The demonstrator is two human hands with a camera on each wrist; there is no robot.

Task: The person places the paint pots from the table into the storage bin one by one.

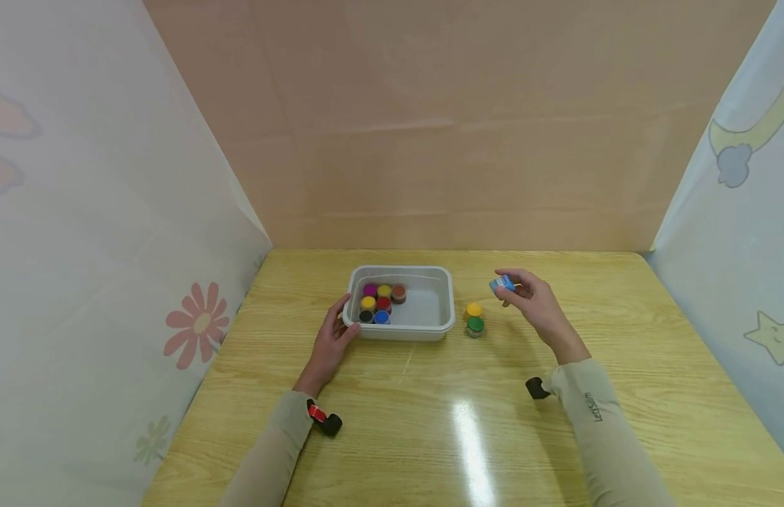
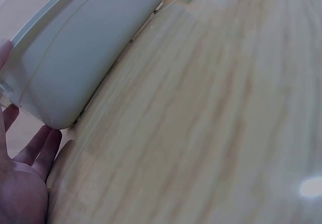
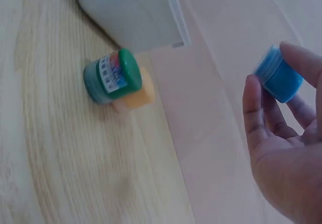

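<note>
A white plastic tray (image 1: pixel 401 334) sits on the table with several small paint jars, among them a red paint jar (image 1: pixel 383 303), grouped in its left half. My left hand (image 1: pixel 331 345) holds the tray's left front corner, thumb at the rim and fingers along the end wall, as the left wrist view also shows. Right of the tray, my right hand (image 1: pixel 539 304) pinches a light blue paint jar (image 3: pixel 283 78) above the table, between thumb and fingers. Between that hand and the tray stand a green-capped paint jar (image 3: pixel 111 78) and, just behind it, a yellow-capped jar (image 1: pixel 473 310).
The wooden table (image 1: pixel 392 436) ends at a brown back panel (image 1: pixel 462 127). White patterned sheets flank it, the left sheet (image 1: pixel 113 211) with flowers and the right sheet (image 1: pixel 740 246) with a moon and star. A bright reflection lies near the front.
</note>
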